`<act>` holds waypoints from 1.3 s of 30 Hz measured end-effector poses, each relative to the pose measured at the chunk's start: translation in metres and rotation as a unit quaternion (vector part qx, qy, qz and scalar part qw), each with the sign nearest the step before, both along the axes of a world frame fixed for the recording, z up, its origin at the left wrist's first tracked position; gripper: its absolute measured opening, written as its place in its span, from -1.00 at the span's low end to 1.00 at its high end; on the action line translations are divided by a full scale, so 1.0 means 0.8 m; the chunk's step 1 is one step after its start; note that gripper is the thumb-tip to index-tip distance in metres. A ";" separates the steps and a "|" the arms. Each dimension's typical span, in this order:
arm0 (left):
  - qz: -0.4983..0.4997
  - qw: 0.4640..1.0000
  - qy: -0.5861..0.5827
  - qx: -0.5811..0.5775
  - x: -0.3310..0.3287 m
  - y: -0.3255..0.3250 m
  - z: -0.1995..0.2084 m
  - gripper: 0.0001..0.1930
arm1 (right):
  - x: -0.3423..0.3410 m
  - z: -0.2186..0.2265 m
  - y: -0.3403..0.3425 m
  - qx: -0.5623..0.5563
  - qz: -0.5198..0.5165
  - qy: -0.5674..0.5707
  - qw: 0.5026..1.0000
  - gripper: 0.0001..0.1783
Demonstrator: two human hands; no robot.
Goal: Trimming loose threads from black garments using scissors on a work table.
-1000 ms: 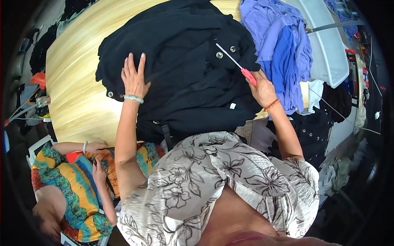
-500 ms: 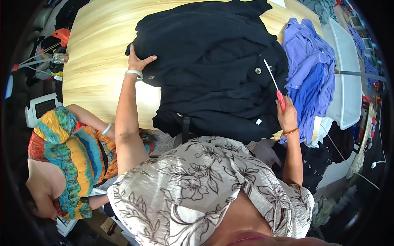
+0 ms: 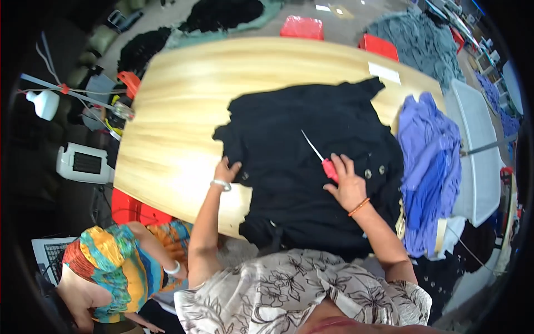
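A black garment (image 3: 311,111) with round metallic buttons (image 3: 381,169) lies spread on the wooden table (image 3: 178,117), its lower edge reaching my body. My left hand (image 3: 227,170) rests at the garment's left edge, thumb apart from the fingers. Over the middle of the cloth, my right hand (image 3: 349,186) holds red-handled scissors (image 3: 329,168), whose thin pointed blade slants up and left. Its fingers are partly stretched beside the handle, and the thumb sticks out to the left.
Purple garments (image 3: 428,156) are heaped at the table's right, beside a white bin (image 3: 475,150). Red stools (image 3: 301,28) stand beyond the far edge. At the lower left sits another person (image 3: 117,261) in colourful clothing. A white paper (image 3: 384,72) lies far right.
My right hand has moved left with the scissors, from the garment's right side to its middle. My left hand stays at the garment's left edge. The view now takes in more beyond the table.
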State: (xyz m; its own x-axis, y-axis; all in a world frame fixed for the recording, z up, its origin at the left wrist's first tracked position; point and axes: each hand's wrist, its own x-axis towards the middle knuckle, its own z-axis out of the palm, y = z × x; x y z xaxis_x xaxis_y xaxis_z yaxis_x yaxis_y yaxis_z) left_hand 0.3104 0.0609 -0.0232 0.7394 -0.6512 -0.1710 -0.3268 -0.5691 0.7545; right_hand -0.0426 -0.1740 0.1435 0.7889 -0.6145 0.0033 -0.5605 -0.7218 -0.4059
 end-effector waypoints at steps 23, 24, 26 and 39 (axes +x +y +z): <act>-0.093 0.898 0.274 -0.332 -0.097 -0.147 0.223 -0.63 | -0.205 0.099 -0.204 -0.176 -0.128 -0.104 0.970 -0.19; -0.066 0.932 0.254 -0.250 -0.086 -0.157 0.186 -0.67 | -0.194 0.082 -0.202 -0.149 -0.143 -0.041 0.978 -0.18; 0.081 0.928 0.328 -0.154 -0.097 -0.170 0.153 -0.72 | -0.180 0.059 -0.186 -0.073 -0.158 0.091 0.981 -0.18; -0.058 0.956 -0.139 -0.253 -0.193 -0.116 0.111 -0.30 | -0.159 0.049 -0.034 0.010 0.060 -0.011 0.998 -0.61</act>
State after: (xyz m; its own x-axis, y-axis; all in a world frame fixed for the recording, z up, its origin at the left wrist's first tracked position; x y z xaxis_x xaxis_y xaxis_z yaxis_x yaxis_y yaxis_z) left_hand 0.1563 -0.0321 0.0655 0.6286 -0.6787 0.3797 -0.5933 -0.1027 0.7984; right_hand -0.1699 -0.2011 0.1824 0.8569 -0.5154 0.0106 -0.4610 -0.7753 -0.4317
